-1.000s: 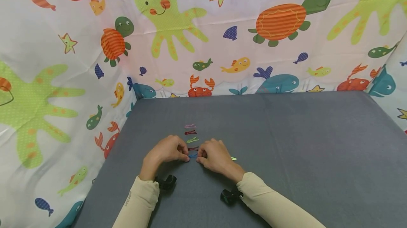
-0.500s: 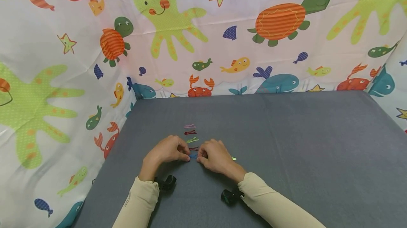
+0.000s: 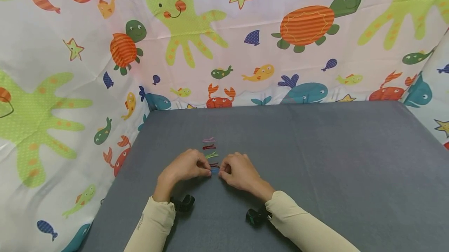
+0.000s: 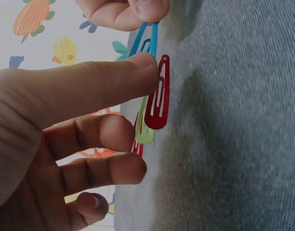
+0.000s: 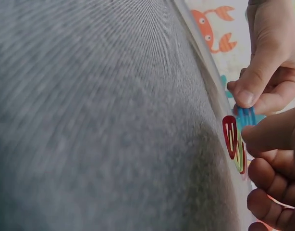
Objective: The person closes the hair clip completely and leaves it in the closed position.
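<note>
Both hands hold a blue snap hair clip point(image 3: 214, 170) between them. My left hand point(image 3: 186, 167) pinches its left end between thumb and fingers. Its right end is in the fingers of my right hand point(image 3: 240, 172). In the left wrist view the blue clip point(image 4: 146, 41) spans the gap between the two hands' fingertips. Just beyond it lies a dark red hair clip point(image 3: 214, 164), which looks red in the right wrist view. Farther back in the same column are a lime green clip point(image 3: 212, 155), another dark red clip point(image 3: 209, 147) and a pink clip point(image 3: 209, 140).
A grey cloth covers the table point(image 3: 315, 166). Behind it and along the left side hangs a white curtain point(image 3: 210, 49) printed with sea animals. Black wrist cameras sit under both wrists, beside cream sleeves point(image 3: 154, 217).
Both hands, with the blue clip between them, have shifted slightly right and closer to the dark red clip. A lime green piece seen beside the right wrist earlier is now hidden.
</note>
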Demonstrator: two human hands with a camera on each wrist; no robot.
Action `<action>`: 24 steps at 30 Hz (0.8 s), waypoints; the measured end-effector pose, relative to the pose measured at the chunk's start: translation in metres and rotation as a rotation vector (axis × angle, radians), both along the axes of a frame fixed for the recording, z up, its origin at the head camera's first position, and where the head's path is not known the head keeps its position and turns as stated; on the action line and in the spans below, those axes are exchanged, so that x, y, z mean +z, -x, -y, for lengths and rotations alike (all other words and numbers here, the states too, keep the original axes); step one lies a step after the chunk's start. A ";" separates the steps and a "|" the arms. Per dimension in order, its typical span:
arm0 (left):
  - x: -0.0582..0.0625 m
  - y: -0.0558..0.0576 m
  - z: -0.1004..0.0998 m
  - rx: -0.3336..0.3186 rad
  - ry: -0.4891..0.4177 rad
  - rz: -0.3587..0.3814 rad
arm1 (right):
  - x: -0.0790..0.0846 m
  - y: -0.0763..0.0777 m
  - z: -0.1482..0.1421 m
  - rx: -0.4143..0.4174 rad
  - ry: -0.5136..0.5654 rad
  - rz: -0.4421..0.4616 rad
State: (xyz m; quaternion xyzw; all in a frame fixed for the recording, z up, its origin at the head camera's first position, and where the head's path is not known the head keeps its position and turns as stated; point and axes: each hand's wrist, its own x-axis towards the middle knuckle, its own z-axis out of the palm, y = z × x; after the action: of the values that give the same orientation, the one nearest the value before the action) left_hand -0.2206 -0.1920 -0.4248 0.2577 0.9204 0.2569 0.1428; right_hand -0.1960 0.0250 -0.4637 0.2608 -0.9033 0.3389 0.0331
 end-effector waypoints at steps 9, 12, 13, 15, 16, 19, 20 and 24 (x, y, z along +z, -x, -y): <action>0.004 0.000 -0.010 -0.014 -0.051 -0.108 | 0.001 0.000 -0.011 -0.041 0.053 -0.054; 0.003 -0.001 -0.012 0.004 -0.059 -0.126 | 0.001 0.001 -0.015 -0.049 0.051 -0.087; 0.002 -0.001 -0.013 0.004 -0.060 -0.136 | 0.001 0.001 -0.016 -0.053 0.050 -0.098; 0.001 -0.001 -0.015 0.001 -0.063 -0.158 | 0.001 0.002 -0.018 -0.059 0.048 -0.116; 0.000 -0.001 -0.016 0.000 -0.063 -0.168 | 0.001 0.002 -0.019 -0.061 0.047 -0.123; -0.001 -0.002 -0.019 0.008 -0.063 -0.189 | 0.000 0.003 -0.023 -0.055 0.049 -0.141; -0.001 -0.002 -0.020 0.013 -0.060 -0.195 | 0.000 0.003 -0.024 -0.052 0.049 -0.144; -0.002 -0.002 -0.024 0.012 -0.058 -0.220 | -0.001 0.003 -0.027 -0.036 0.058 -0.141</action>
State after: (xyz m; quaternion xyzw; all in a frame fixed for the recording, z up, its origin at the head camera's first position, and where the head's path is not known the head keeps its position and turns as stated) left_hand -0.2191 -0.1685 -0.4271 0.2827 0.9243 0.2546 0.0318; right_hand -0.1993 0.0519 -0.4646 0.2666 -0.8931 0.3450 0.1104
